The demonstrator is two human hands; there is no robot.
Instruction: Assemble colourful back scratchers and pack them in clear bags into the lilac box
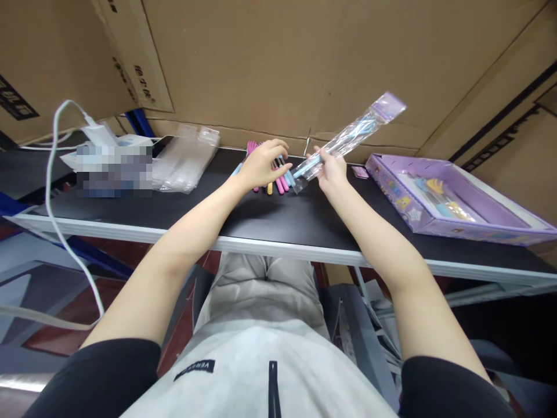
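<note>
My right hand [333,172] grips a long clear plastic packet [343,139] with a light-blue, long-handled item inside. The packet slants up to the right and ends in a purple header. My left hand [263,164] is open, its fingers apart and curved over several loose items with pink, yellow and blue handles [281,183] on the table. A pink pronged head [251,147] shows behind that hand, which hides part of the pile. The loose items' exact kind cannot be made out.
Clear plastic sleeves [189,159] lie in a stack at left, beside a blurred-out area and a white cable [51,174]. An open purple box [404,203] holding packaged items stands at right. Cardboard [278,69] rises behind the black table [287,220].
</note>
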